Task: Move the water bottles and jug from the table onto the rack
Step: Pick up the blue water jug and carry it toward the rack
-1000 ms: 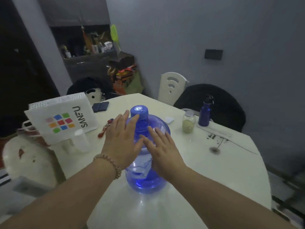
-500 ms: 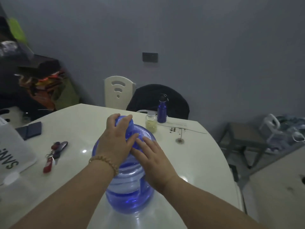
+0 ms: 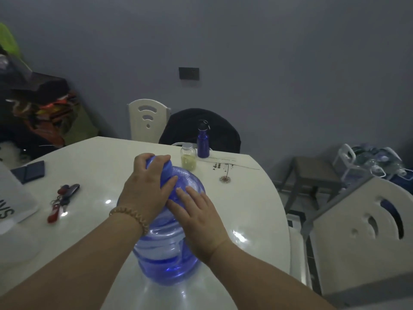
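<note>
Water jug (image 3: pixel 165 253): large, translucent blue, standing upright on the white worktop (image 3: pixel 245 209) near the front edge, with some water in the bottom; not yet lifted as far as the view shows.
Left hand (image 3: pixel 145 189): wraps over the blue cap (image 3: pixel 166 173) and neck, fingers (image 3: pixel 156 159) curled tight round them; likely the main grip, since the neck is the one narrow part a hand can close on.
Right hand (image 3: pixel 199 218): lies flat on the jug's sloping shoulder, fingers (image 3: pixel 190 193) straight and together, holding nothing; it seems to steady the body against tipping.
Blue metal bottle (image 3: pixel 203 144): upright at the far edge of the worktop, well apart from the jug, untouched.
Glass jar (image 3: pixel 188 156): just beside the bottle, with a pale filling.
Rack: I cannot tell which piece it is; a grey stand (image 3: pixel 312 173) sits off to the right, next to a heap of clear plastic bottles (image 3: pixel 371 162).
Other items: keys (image 3: pixel 62 200) and a dark wallet (image 3: pixel 30 173) lie on the left.
Stage: early, judging by both the jug and the bottle being on the worktop.
Risk: a neck-only hold may slip under the weight, so a hand beneath would help.
</note>
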`<state>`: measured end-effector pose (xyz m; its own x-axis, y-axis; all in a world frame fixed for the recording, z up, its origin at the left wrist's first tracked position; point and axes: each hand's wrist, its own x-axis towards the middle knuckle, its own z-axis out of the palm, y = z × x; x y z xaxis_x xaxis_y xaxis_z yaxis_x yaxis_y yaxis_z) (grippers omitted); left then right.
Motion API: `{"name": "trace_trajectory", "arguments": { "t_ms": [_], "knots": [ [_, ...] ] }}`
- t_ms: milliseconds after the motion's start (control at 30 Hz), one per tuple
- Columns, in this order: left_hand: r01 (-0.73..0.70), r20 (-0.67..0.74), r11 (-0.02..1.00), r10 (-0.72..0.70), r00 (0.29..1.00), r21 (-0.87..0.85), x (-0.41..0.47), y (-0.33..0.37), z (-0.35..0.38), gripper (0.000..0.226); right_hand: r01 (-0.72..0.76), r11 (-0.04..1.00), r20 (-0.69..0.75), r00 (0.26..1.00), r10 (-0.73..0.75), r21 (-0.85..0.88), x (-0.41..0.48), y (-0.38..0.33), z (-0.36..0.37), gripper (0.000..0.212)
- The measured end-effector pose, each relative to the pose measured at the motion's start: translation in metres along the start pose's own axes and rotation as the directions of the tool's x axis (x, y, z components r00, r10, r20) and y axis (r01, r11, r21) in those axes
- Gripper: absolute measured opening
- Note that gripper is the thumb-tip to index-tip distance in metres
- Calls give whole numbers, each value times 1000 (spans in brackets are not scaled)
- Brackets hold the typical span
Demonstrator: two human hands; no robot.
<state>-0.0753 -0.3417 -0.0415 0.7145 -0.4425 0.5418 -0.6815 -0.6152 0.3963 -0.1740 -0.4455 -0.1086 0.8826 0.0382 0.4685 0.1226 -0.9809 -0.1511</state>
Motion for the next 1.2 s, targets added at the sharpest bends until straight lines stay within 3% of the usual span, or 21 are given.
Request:
{"name": "trace_trajectory", "arguments": {
  "t_ms": [133,300,533,833,1200],
  "knots": [
    [11,14,1000,-11,1000,-7,-30,35,-5,46,10,1000,-25,1000,-10,-4,-40,3,-20,97],
    [-10,9,1000,10,1000,-27,-65,77,-7,44,-1,1000,-55,998,2,13,-89,8,-45,85],
    [12,-2,1000,-12,1000,-10,-103,120,-8,44,8,1000,29,1000,-8,-1,-138,11,-74,82],
    [43,-26,999,-42,999,17,-127,147,-10,44,68,997,-13,998,-67,24,-166,16,-88,81],
    [15,-30,1000,-14,999,22,-147,158,-12,49,164,984,-6,986,-164,72,-188,25,-101,97]
  ]
}}
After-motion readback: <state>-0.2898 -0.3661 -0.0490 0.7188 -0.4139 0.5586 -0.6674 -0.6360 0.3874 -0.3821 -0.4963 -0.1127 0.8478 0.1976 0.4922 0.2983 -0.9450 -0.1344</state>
